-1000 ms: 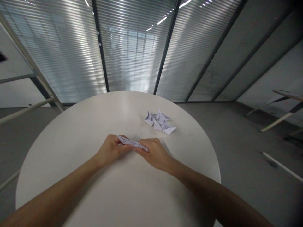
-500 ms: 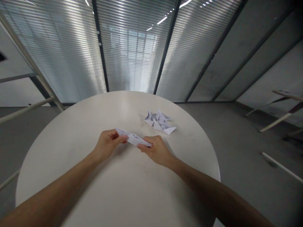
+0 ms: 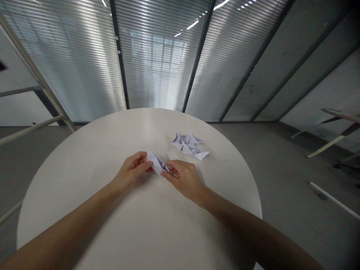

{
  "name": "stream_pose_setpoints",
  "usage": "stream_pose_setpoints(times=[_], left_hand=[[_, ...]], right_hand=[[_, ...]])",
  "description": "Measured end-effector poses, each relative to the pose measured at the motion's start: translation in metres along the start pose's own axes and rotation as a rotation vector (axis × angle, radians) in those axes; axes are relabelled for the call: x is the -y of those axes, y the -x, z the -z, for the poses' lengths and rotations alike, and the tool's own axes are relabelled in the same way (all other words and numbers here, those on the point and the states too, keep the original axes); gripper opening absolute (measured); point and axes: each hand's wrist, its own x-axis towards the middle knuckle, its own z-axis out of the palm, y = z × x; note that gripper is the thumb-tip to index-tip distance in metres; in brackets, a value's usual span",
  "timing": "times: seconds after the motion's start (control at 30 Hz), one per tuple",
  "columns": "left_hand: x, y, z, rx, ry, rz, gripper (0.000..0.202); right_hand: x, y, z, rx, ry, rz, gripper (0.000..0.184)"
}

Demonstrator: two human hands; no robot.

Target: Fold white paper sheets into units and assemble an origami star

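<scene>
Between my hands is a white folded paper boat (image 3: 156, 164), tilted, its pointed end up and its middle fold parted. My left hand (image 3: 135, 167) pinches its left side with thumb and fingers. My right hand (image 3: 182, 175) grips the right end, which its fingers partly hide. Just beyond my right hand, a small cluster of folded white paper boats (image 3: 191, 145) rests on the white round table (image 3: 135, 225).
A pale chair frame (image 3: 33, 129) stands at the left of the table. Glass panels with blinds (image 3: 157, 67) rise behind it. Another table (image 3: 340, 114) is at the far right. A white paper corner (image 3: 257, 266) shows at the bottom edge.
The paper boat has turned steeper and its fold has spread wider. My right hand has shifted slightly left along it, closer to my left hand. The cluster has stayed put.
</scene>
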Motion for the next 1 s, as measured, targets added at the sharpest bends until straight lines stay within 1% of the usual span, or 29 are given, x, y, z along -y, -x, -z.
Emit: stream_pose_setpoints(times=[0.03,0.1,0.2,0.27,0.4,0.47,0.67,0.8,0.9,1.0], left_hand=[[0.0001,-0.0001,0.0005,0.001,-0.009,-0.003,0.026],[-0.0005,0.0002,0.0012,-0.009,-0.027,0.002,0.028],[-0.0012,0.0012,0.0012,-0.04,-0.057,0.018,0.034],[-0.0007,0.0014,0.0007,-0.056,-0.094,0.031,0.033],[0.0013,0.0003,0.0004,-0.131,-0.137,0.067,0.032],[0.0012,-0.0003,0.0008,-0.157,-0.126,0.079,0.031],[-0.0015,-0.0009,0.0029,-0.13,-0.048,0.127,0.023],[-0.0001,-0.0007,0.0052,-0.137,-0.077,0.102,0.022],[0.0014,-0.0003,0.007,-0.138,-0.127,0.055,0.026],[0.0009,-0.0003,0.0071,-0.16,-0.169,0.029,0.025]], right_hand=[[-0.0004,0.0004,-0.0008,0.004,-0.012,0.005,0.02],[-0.001,0.0013,-0.0029,0.015,-0.02,0.021,0.016],[-0.0002,0.0024,-0.0055,0.029,0.011,0.049,0.021],[0.0009,0.0025,-0.0059,0.025,0.047,0.059,0.024],[0.0024,0.0018,-0.0039,0.068,0.118,0.156,0.012],[0.0031,0.0014,-0.0024,0.1,0.146,0.205,0.011],[0.0054,0.0012,-0.0007,0.17,0.202,0.207,0.016],[0.0047,0.0012,-0.0012,0.145,0.189,0.2,0.018],[0.0034,0.0012,-0.0015,0.112,0.176,0.231,0.016],[0.0023,0.0019,-0.0019,0.064,0.162,0.263,0.017]])
